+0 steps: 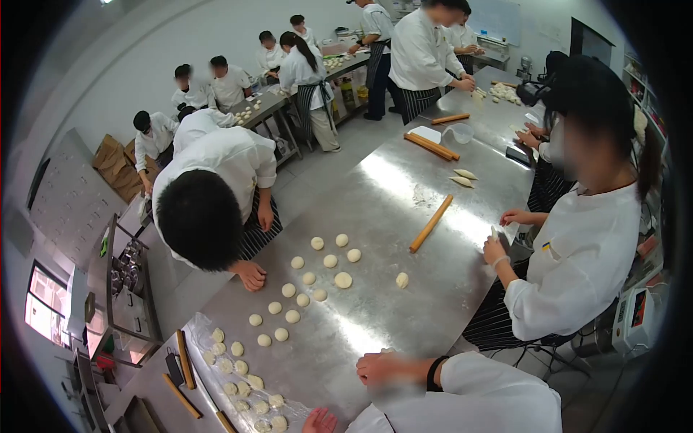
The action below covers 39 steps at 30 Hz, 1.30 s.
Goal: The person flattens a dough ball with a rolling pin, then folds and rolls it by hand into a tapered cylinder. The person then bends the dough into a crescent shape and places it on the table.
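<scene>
My right hand (382, 368), with a black band at the wrist, is over the near edge of the steel table. Its fingers are curled; a pale bit shows behind them, but I cannot make out what they hold. Low in the view, my left hand (319, 420) is partly cut off, its fingers loosely apart with nothing visible in them. Close to it, flattened dough rounds (240, 368) lie on a clear plastic sheet (206, 333). Farther up the table are several dough balls (291, 316), a larger dough round (343, 280) and a single dough piece (402, 280).
A rolling pin (432, 224) lies mid-table, near two leaf-shaped dough pieces (462, 178). More rolling pins (432, 146) lie beyond. One person (216, 195) leans over the left edge; another person (570, 267) works at the right. A cleaver-like dark tool (175, 368) lies lower left.
</scene>
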### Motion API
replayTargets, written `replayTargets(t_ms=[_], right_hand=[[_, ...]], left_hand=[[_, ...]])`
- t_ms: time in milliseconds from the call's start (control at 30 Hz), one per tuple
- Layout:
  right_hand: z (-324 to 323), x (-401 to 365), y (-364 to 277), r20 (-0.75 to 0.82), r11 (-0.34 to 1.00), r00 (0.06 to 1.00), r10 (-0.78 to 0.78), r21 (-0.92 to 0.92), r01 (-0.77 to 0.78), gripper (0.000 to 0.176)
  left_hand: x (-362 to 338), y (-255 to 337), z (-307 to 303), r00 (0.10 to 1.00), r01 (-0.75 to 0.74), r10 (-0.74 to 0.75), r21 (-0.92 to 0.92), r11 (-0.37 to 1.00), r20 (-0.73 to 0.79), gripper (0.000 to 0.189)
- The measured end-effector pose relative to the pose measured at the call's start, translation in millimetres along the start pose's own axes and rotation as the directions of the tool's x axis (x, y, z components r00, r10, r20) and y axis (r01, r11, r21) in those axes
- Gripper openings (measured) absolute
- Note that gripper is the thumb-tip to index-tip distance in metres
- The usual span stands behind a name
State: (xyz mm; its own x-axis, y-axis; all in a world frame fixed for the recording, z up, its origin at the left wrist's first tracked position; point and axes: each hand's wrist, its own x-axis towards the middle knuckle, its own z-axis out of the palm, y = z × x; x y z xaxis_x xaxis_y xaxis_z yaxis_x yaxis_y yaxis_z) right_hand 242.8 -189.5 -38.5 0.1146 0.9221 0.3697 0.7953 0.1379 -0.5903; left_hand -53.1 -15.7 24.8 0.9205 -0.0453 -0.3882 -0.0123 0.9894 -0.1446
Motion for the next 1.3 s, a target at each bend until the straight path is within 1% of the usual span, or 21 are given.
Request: replayTargets(t_ms=[33, 67, 100, 167, 233, 300, 333, 400, 433, 500, 533, 600, 767, 800, 833, 967, 1033, 1067, 1133, 1167, 1300], right_hand=[[0.2, 16.0, 8.3, -0.05, 1.0, 0.999, 0.003, -0.026, -0.004, 0.016], [-6.8, 26.7, 14.5, -0.127, 0.997, 0.991, 0.037, -0.063, -0.046, 0.017], [-10.0, 28.8, 24.0, -0.206, 0.985, 0.976, 0.073, -0.137, -0.103, 0.017], [-31.1, 22.0, 30.2, -0.203, 0.889, 0.945, 0.256, -0.335, -0.313, 0.018], [-42.8, -2.5, 39.7, -0.313, 0.817, 0.875, 0.369, -0.34, -0.466, 0.018], [-51.3, -34.9, 44.6, -0.39, 0.772, 0.82, 0.42, -0.322, -0.548, 0.017], [-48.1, -53.7, 49.8, -0.441, 0.816, 0.808, 0.392, -0.239, -0.526, 0.016], [-37.0, -77.2, 39.1, -0.48, 0.847, 0.793, 0.376, -0.169, -0.504, 0.016], [-32.5, -87.1, 22.8, -0.476, 0.856, 0.801, 0.363, -0.169, -0.488, 0.016], [-20.1, -103.4, -7.5, -0.399, 0.892, 0.864, 0.306, -0.196, -0.407, 0.019], [-13.9, -96.6, -23.6, -0.327, 0.917, 0.909, 0.26, -0.212, -0.338, 0.021], [-5.7, -69.4, -55.0, -0.203, 0.893, 0.945, 0.258, -0.323, -0.313, 0.025], [18.4, -0.8, -19.9, -0.124, 0.962, 0.99, 0.071, -0.254, -0.101, 0.026], [13.1, 7.9, -9.3, -0.093, 0.959, 0.994, 0.057, -0.27, -0.08, 0.024], [8.8, 13.1, 3.5, -0.141, 0.964, 0.989, 0.036, -0.258, -0.071, 0.023], [-12.3, -8.0, 33.9, -0.287, 0.914, 0.935, 0.21, -0.281, -0.292, 0.013], [-18.1, -32.1, 33.2, -0.343, 0.915, 0.914, 0.217, -0.254, -0.313, 0.012], [-20.8, -44.9, 31.8, -0.37, 0.909, 0.897, 0.242, -0.238, -0.343, 0.012], [-14.2, -71.5, 18.4, -0.442, 0.888, 0.845, 0.301, -0.192, -0.417, 0.013], [-10.4, -81.6, 10.3, -0.49, 0.872, 0.806, 0.331, -0.167, -0.459, 0.014], [-0.4, -86.0, -34.3, -0.284, 0.949, 0.935, 0.213, -0.166, -0.267, 0.033]], left_hand=[[-3.9, -1.0, 12.2, 1.0, -0.013, 0.013, 0.007, 1.0, -0.006, 0.034], [-1.6, -8.2, 34.1, 0.934, -0.105, 0.221, 0.377, 0.92, -0.28, 0.033], [-3.2, -10.3, 46.5, 0.765, -0.054, 0.48, 0.701, 0.711, -0.429, 0.033], [-12.3, 0.4, 46.7, 0.826, -0.069, 0.423, 0.677, 0.732, -0.373, 0.033], [-11.5, 5.7, 42.2, 0.892, -0.064, 0.331, 0.639, 0.767, -0.308, 0.032], [-16.4, 10.7, 30.4, 0.879, 0.004, 0.464, 0.976, 0.216, -0.106, 0.031], [-20.6, 21.7, 9.9, 0.888, 0.003, 0.448, 0.975, 0.223, -0.105, 0.031], [-28.7, 45.4, -36.6, 0.878, -0.009, 0.442, 0.93, -0.368, 0.184, 0.03], [-33.2, 36.1, -11.3, 0.883, -0.014, 0.435, 0.937, -0.349, 0.175, 0.03], [-41.9, 6.7, 73.5, 0.898, 0.38, 0.434, 0.622, -0.685, -0.071, 0.032], [-45.3, 15.1, 44.2, 0.903, 0.37, 0.422, 0.641, -0.672, -0.079, 0.032], [-50.5, 36.8, -30.8, 0.885, 0.023, 0.463, 0.999, 0.045, -0.041, 0.035], [-66.2, 39.1, -50.6, 0.857, -0.036, 0.513, 0.999, -0.023, 0.042, 0.031], [-67.1, 46.8, -79.1, 0.851, -0.107, 0.501, 0.88, 0.463, -0.16, 0.029], [-68.3, 53.2, -95.0, 0.86, -0.18, 0.396, 0.536, 0.825, -0.321, 0.027], [-63.8, 45.9, -54.3, 0.853, -0.135, 0.408, 0.617, 0.775, -0.325, 0.024], [-62.0, 34.5, -28.1, 0.862, -0.082, 0.461, 0.838, 0.54, -0.212, 0.022], [-61.1, 37.2, -29.2, 0.858, -0.096, 0.473, 0.842, 0.53, -0.2, 0.022], [-66.6, 43.5, -37.9, 0.89, -0.145, 0.363, 0.581, 0.801, -0.277, 0.021], [-71.1, 45.5, -42.5, 0.883, -0.168, 0.384, 0.582, 0.796, -0.27, 0.021], [-96.7, 45.6, -73.3, 0.887, -0.22, 0.396, 0.539, 0.813, -0.235, 0.025]])
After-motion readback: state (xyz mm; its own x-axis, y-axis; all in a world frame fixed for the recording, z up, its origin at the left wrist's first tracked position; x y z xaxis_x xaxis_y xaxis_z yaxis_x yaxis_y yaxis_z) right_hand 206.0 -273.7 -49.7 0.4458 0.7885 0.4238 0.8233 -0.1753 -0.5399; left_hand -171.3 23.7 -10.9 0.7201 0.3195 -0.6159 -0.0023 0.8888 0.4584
